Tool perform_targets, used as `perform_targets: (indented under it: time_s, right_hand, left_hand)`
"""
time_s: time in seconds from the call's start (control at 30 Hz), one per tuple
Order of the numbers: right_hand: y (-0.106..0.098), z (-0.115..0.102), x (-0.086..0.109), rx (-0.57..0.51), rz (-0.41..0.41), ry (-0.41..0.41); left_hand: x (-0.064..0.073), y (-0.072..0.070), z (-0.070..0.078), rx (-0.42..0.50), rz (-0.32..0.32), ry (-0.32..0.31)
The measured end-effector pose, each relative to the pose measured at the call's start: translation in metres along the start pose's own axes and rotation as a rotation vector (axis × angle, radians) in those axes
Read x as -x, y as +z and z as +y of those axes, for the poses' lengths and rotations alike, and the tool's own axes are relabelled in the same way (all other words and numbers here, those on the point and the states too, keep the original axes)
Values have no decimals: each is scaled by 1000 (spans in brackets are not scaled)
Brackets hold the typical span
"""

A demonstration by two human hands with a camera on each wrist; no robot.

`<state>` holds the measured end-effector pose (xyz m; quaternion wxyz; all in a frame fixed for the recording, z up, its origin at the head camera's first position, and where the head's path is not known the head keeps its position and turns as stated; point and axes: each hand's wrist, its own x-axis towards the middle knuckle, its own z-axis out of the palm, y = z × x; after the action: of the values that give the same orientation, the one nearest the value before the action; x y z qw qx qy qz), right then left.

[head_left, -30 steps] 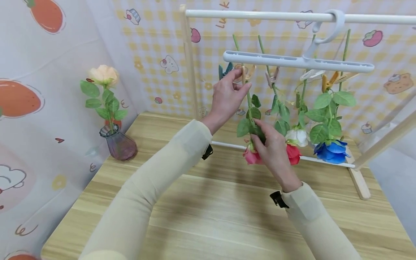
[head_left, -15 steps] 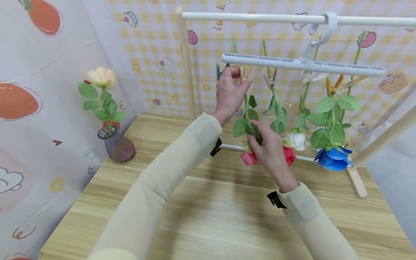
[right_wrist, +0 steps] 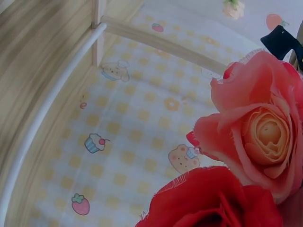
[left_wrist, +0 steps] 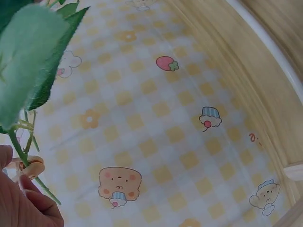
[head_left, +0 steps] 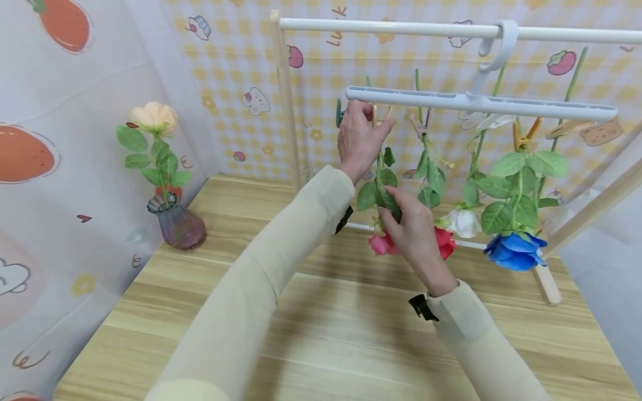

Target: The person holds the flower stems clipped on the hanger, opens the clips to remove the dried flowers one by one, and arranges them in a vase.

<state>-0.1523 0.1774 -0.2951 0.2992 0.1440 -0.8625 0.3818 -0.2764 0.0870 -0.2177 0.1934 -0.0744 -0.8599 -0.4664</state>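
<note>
In the head view, my left hand (head_left: 358, 142) pinches a light wooden clothespin (head_left: 374, 115) under the left end of a pale grey hanger (head_left: 431, 98). The left wrist view shows the same clothespin (left_wrist: 34, 168) on a green stem. Lower down, my right hand (head_left: 413, 231) holds the upside-down pink rose (head_left: 379, 244) by its leafy stem, just above the bloom. Its petals fill the right of the right wrist view, beside a red rose (right_wrist: 208, 201). A dark green clothespin (head_left: 339, 113) sits left of my left hand, partly hidden.
The hanger hooks over a white rod (head_left: 391, 25) of a wooden rack (head_left: 285, 100). Clothespins also hold the white rose (head_left: 462, 224) and blue rose (head_left: 516, 252) upside down. A peach rose (head_left: 154, 118) stands in a glass vase (head_left: 183, 227) at the table's left.
The hanger has turned, its right end swinging right and slightly lower in view. The blue and white roses swing with it. Both hands keep nearly the same place and hold.
</note>
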Motion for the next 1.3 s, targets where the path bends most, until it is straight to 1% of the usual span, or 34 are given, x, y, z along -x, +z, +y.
perform_targets:
  time_s: [0.2,0.33,0.5,0.6,0.8,0.93,1.1,1.3]
  right_hand:
    - [-2,0,0,-14,-14,3]
    - [-4,-1,0,-9,-21,7]
    - [-4,-1,0,3,-27,2]
    - [-4,-1,0,2,-32,3]
    - [-5,-1,0,-14,-37,7]
    - [-6,-2,-2,-18,-39,24]
    - [-7,-3,-3,1,-36,46]
    - [-9,-3,-6,29,-32,46]
  left_hand:
    - [-2,6,1,-52,25,-25]
    - [-2,9,0,-60,32,-22]
    - [-2,10,-3,-86,46,4]
    - [-3,11,-3,-98,44,11]
    - [-4,10,-3,-92,41,32]
    - [-5,8,-2,-76,40,52]
    - [-5,6,-3,-62,20,69]
    - [-4,4,-4,-73,29,115]
